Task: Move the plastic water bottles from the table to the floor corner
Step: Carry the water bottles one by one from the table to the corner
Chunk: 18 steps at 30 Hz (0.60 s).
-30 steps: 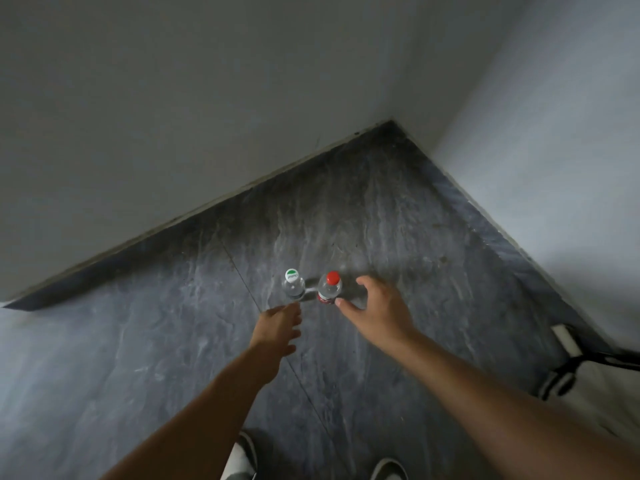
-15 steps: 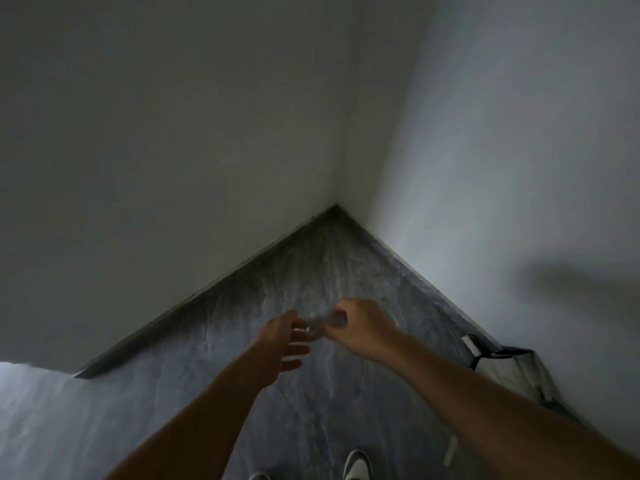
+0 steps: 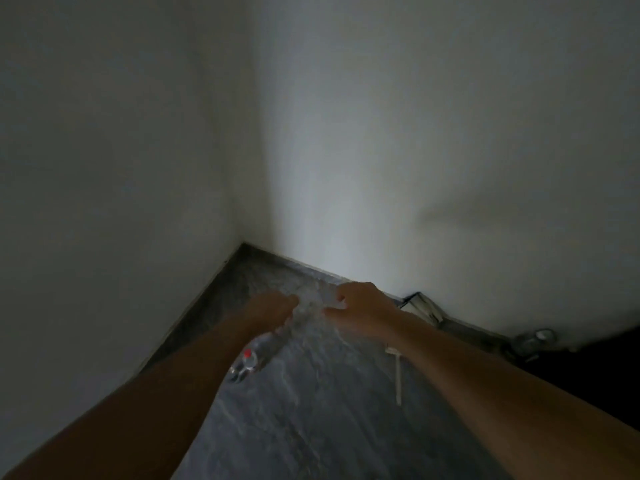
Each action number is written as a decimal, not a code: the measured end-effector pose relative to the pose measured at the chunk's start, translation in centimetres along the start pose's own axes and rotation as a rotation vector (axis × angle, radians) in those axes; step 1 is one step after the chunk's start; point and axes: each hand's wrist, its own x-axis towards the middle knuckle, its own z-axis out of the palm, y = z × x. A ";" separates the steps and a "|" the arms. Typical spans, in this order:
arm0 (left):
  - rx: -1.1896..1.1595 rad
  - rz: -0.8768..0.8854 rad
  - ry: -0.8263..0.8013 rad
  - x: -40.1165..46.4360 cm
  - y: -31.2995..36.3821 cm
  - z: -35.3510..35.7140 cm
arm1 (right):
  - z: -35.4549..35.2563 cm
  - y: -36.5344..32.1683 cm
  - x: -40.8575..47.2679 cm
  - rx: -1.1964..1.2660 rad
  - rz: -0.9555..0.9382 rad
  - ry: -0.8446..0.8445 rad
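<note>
A clear plastic bottle with a red cap (image 3: 246,362) shows on the dark stone floor, right beside my left forearm. Between my two hands is a blurred clear shape (image 3: 311,301) that looks like a second plastic bottle; its cap is not visible. My right hand (image 3: 363,311) has its fingers curled against that shape. My left hand (image 3: 273,308) reaches to it from the left, its fingers smeared by motion. Both arms stretch toward the floor corner (image 3: 244,245), where two pale walls meet.
A white boxy object with a dark strap (image 3: 420,306) lies against the right wall's base. A small metal part (image 3: 535,339) sits farther right. A thin white strip (image 3: 398,375) lies on the floor under my right forearm.
The view has lifted and swung right, so the corner now sits left of centre. Both hands have moved forward toward the corner. The red-capped bottle now shows beside my left forearm.
</note>
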 end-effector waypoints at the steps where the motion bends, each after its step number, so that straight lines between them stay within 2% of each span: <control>1: 0.108 0.054 -0.006 -0.4 1.4 0.5 | -0.8 0.8 -1.5 0.007 0.026 0.021; 3: 0.321 0.167 -0.025 -1.6 4.5 2.1 | -2.4 2.7 -4.7 0.030 0.094 0.071; 8: 0.684 0.289 -0.023 -5.6 12.3 9.9 | -5.5 9.3 -13.9 0.084 0.225 0.182; 13: 0.902 0.497 -0.042 -11.1 20.0 22.2 | -7.8 19.9 -25.7 0.109 0.345 0.255; 18: 1.007 0.640 -0.076 -16.8 26.7 35.9 | -9.2 31.3 -38.3 0.103 0.476 0.306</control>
